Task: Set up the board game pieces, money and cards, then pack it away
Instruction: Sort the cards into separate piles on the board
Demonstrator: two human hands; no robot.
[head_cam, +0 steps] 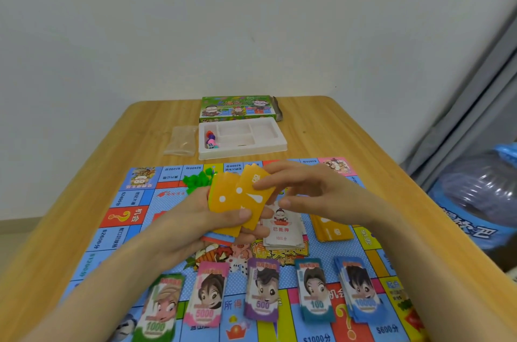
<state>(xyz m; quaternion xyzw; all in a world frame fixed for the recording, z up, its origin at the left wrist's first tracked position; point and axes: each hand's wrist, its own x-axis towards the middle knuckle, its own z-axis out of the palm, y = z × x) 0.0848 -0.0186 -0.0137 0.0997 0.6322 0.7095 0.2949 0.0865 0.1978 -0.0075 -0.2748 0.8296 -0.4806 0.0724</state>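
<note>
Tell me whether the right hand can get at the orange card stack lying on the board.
Probably yes. The orange card stack lies uncovered on the board just beside the right hand, though its fingers are busy on the fanned cards the left hand holds.

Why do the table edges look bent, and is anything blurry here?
Head view: the wide-angle lens bows the table edges; light is soft, shadows faint; the banknotes near the bottom look smeared, while the orange cards and white tray look sharper.
</note>
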